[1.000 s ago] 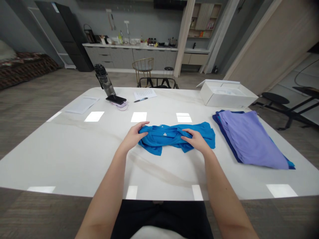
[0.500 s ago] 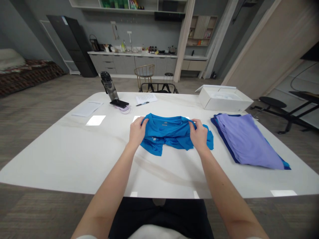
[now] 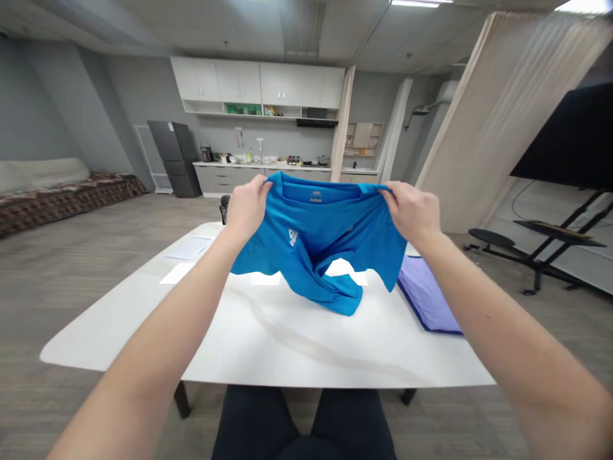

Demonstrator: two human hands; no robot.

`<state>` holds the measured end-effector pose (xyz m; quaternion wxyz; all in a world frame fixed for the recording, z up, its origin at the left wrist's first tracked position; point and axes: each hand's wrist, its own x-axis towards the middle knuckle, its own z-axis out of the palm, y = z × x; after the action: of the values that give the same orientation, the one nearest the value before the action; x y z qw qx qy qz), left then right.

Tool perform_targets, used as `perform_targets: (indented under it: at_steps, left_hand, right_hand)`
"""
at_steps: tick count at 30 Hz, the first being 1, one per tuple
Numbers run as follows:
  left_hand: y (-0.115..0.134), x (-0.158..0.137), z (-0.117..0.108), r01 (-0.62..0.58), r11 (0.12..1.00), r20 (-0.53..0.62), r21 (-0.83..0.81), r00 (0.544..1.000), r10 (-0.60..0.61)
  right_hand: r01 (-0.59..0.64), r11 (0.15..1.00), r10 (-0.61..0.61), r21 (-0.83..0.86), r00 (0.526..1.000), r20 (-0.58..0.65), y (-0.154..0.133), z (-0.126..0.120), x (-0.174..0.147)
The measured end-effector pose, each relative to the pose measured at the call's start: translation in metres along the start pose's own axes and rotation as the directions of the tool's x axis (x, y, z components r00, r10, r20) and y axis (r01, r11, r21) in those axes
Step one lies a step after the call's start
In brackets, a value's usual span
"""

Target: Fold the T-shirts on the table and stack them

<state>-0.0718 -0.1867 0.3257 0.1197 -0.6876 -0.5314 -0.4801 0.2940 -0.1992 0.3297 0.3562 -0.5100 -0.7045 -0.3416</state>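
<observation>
A blue T-shirt (image 3: 316,223) hangs in the air above the table, stretched out between my two hands. My left hand (image 3: 248,206) pinches its shoulder left of the collar, and my right hand (image 3: 412,209) grips the opposite shoulder. A small white logo shows on the chest, and the collar opening faces up. The lower part is bunched and twisted, its end hanging near or on the white table (image 3: 287,351); I cannot tell whether it touches.
Folded purple and navy clothes (image 3: 426,294) lie at the table's right, partly behind my right forearm. White paper (image 3: 189,247) rests at the far left. A dark bottle (image 3: 223,207) is mostly hidden behind my left hand. A black wheeled stand (image 3: 536,255) is beyond the table's right side.
Both hands have lifted the blue T-shirt off the table and spread wider apart, so its front hangs open. The camera view has tilted upward.
</observation>
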Motion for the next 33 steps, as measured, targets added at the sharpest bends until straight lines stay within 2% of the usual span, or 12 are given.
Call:
perform_targets:
  at_steps: [5,7,9,11,13,16,18,21,24,26,29,33]
  left_hand:
    - [0.03,0.054,-0.052,-0.126,0.977,-0.036,0.17,0.99,0.134]
    - [0.033,0.069,-0.058,-0.138,0.967,-0.047,0.214,0.987,0.151]
    - [0.031,0.077,-0.053,-0.132,0.963,-0.039,0.237,0.989,0.145]
    - [0.022,0.077,-0.036,-0.119,0.962,-0.005,0.245,0.992,0.124]
    - [0.007,0.069,-0.009,-0.108,0.961,0.057,0.256,0.994,0.096]
    - [-0.024,0.044,0.045,-0.116,0.955,0.211,0.272,0.976,0.058]
    - [-0.049,0.02,0.085,-0.113,0.958,0.338,0.262,0.941,0.019]
    - [-0.088,-0.026,0.142,-0.059,0.979,0.479,0.194,0.877,-0.042]
    - [-0.124,-0.077,0.187,-0.005,0.994,0.597,0.11,0.8,-0.062]
    - [-0.146,-0.106,0.207,0.045,0.998,0.666,0.05,0.743,-0.066]
    - [-0.172,-0.136,0.225,0.127,0.992,0.727,-0.014,0.682,-0.077]
    - [-0.189,-0.153,0.23,0.229,0.972,0.707,-0.052,0.695,-0.126]
  right_hand:
    - [0.099,0.987,-0.109,-0.125,0.991,-0.077,0.005,-0.065,0.056]
    - [0.1,0.98,-0.118,-0.17,0.989,-0.094,0.006,-0.074,0.07]
    - [0.084,0.98,-0.102,-0.182,0.991,-0.092,0.007,-0.069,0.078]
    - [0.07,0.984,-0.078,-0.162,0.996,-0.048,0.01,-0.047,0.077]
    - [0.07,0.989,-0.066,-0.13,0.997,0.036,0.014,-0.011,0.068]
    - [0.062,0.995,-0.046,-0.079,0.98,0.192,0.016,0.061,0.036]
    - [0.007,0.999,0.004,-0.037,0.954,0.299,0.012,0.112,0.003]
    - [-0.159,0.985,0.108,0.07,0.874,0.474,0.003,0.182,-0.061]
    - [-0.385,0.913,0.219,0.137,0.744,0.632,-0.007,0.234,-0.131]
    - [-0.477,0.858,0.234,0.188,0.691,0.684,-0.01,0.256,-0.17]
    - [-0.556,0.782,0.202,0.282,0.654,0.73,-0.011,0.273,-0.208]
    - [-0.625,0.665,0.09,0.41,0.612,0.786,-0.002,0.278,-0.218]
